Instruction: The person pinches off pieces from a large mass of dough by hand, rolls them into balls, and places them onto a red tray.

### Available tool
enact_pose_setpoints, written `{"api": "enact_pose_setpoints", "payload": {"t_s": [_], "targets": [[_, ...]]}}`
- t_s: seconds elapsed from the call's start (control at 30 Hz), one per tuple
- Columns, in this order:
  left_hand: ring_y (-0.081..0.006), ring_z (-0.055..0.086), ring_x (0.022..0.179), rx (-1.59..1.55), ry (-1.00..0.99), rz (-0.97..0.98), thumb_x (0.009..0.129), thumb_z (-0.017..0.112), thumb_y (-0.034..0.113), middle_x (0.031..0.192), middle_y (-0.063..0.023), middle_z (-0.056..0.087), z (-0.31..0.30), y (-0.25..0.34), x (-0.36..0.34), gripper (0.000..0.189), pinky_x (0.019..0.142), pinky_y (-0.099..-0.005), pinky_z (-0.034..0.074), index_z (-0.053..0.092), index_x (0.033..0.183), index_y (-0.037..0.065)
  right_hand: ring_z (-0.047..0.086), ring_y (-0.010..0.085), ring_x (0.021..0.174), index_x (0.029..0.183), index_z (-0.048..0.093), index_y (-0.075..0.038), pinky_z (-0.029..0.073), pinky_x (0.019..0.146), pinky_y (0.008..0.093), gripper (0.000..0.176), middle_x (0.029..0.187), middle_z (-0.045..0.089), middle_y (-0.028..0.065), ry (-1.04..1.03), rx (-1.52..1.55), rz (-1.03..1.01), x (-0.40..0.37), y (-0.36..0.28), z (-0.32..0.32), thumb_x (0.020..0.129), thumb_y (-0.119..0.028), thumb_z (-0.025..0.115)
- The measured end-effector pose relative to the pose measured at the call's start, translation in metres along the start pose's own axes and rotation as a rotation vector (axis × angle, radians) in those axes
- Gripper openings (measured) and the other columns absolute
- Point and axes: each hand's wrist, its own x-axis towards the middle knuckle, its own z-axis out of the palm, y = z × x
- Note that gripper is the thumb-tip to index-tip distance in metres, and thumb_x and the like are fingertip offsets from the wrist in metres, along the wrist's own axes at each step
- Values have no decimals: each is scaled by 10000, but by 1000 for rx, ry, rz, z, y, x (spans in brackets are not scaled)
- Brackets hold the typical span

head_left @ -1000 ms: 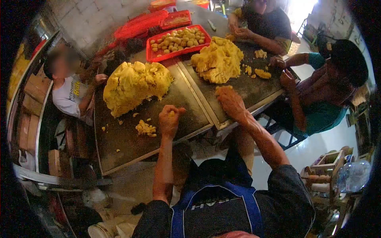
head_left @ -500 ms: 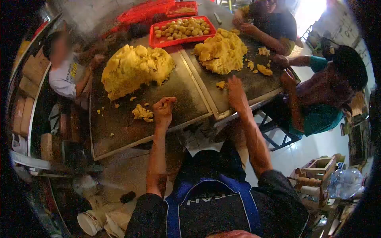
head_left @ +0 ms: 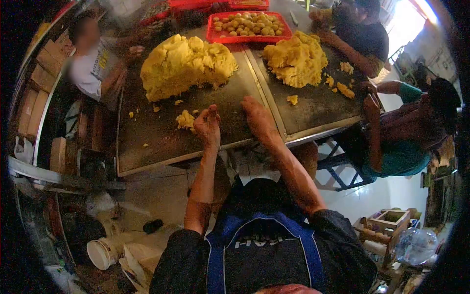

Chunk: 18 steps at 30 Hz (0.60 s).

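My left hand (head_left: 208, 126) is closed, fingers curled and raised, just right of a small crumbly heap of yellow dough (head_left: 185, 120). Anything inside that fist is hidden. My right hand (head_left: 256, 115) is over the table (head_left: 161, 156) near the metal seam, with its fingers held together and pointing away; what they hold, if anything, cannot be made out. A large yellow dough mound (head_left: 183, 66) rises beyond my left hand. Another mound (head_left: 296, 59) lies beyond the seam, with a small dough piece (head_left: 292, 100) in front of it.
A red tray (head_left: 210, 36) of round dough balls stands at the back, near more red trays. One person (head_left: 93, 63) is at the left; two others (head_left: 362, 39) (head_left: 406, 122) are at the right. A wooden crate and clear bottle (head_left: 416, 246) are low right.
My right hand has moved left across the seam, away from the small dough piece. My left hand is closer to the crumbly heap. The whole view has shifted slightly.
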Motion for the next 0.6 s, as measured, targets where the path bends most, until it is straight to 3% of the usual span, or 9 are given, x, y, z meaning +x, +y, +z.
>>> {"api": "enact_pose_setpoints", "payload": {"t_s": [0.03, 0.13, 0.2, 0.27, 0.3, 0.37, 0.5, 0.57, 0.6], "targets": [[-117, 613, 676, -102, -12, 135, 930, 714, 304, 701, -1, 603, 4, -5, 3, 338, 638, -305, 507, 620, 757, 30, 501, 343, 1296, 1237, 604, -59, 458, 1030, 408, 426, 1351, 557, 192, 219, -5, -118, 8, -4, 4, 832, 38, 513], [-109, 590, 662, -190, -49, 271, 949, 691, 297, 720, -5, 617, 8, -13, 7, 329, 621, -305, 489, 642, 796, 9, 469, 333, 1337, 1241, 601, -58, 441, 1064, 406, 410, 1351, 560, 181, 118, 243, -376, -11, -57, -15, 854, 22, 494], [-103, 569, 641, -181, -72, 275, 957, 679, 309, 723, -7, 623, 9, -14, 10, 339, 601, -305, 476, 662, 829, -4, 471, 332, 1333, 1254, 593, -45, 417, 1092, 411, 412, 1357, 560, 181, -47, 117, -361, -17, -40, -27, 865, 27, 478], [-102, 536, 600, 158, -105, 347, 977, 648, 315, 723, -9, 625, 1, -9, 9, 330, 562, -273, 440, 693, 918, -7, 476, 328, 1332, 1251, 594, -48, 403, 1106, 426, 395, 1358, 563, 175, -82, 63, 1, -32, -41, -74, 874, 14, 494], [-102, 536, 600, 159, -106, 348, 977, 648, 315, 723, -9, 625, -1, -6, 7, 330, 562, -273, 440, 693, 918, -7, 476, 328, 1332, 1251, 594, -48, 403, 1106, 426, 395, 1358, 563, 175, -80, 65, 1, -41, -24, -72, 874, 14, 494], [-109, 538, 588, 65, -165, -61, 985, 633, 326, 710, -7, 623, 3, -2, 3, 326, 546, -272, 431, 712, 991, 10, 514, 351, 1290, 1266, 585, -60, 394, 1112, 436, 397, 1310, 598, 175, 39, -174, -224, -54, 13, -61, 880, 9, 521], [-104, 543, 638, 53, -279, -202, 976, 638, 354, 726, -5, 618, 13, 11, 0, 346, 571, -306, 434, 700, 986, 14, 578, 330, 1232, 1253, 615, -44, 409, 1103, 422, 368, 1280, 629, 170, 159, -116, -124, -60, 6, -97, 897, 12, 540], [-123, 572, 719, -428, -619, 13, 936, 682, 378, 810, -32, 628, 12, -24, 7, 337, 653, -323, 474, 700, 962, 43, 618, 271, 1176, 1242, 647, -31, 442, 1068, 375, 330, 1265, 647, 168, 0, 319, 215, -65, 0, -120, 927, 9, 558], [-123, 572, 719, -429, -621, 19, 936, 682, 378, 810, -32, 628, 23, -12, 6, 337, 653, -323, 474, 700, 962, 43, 623, 245, 1156, 1235, 655, -29, 461, 1037, 353, 308, 1263, 649, 169, 233, 750, 347, -66, 13, -119, 938, -10, 573]]}}
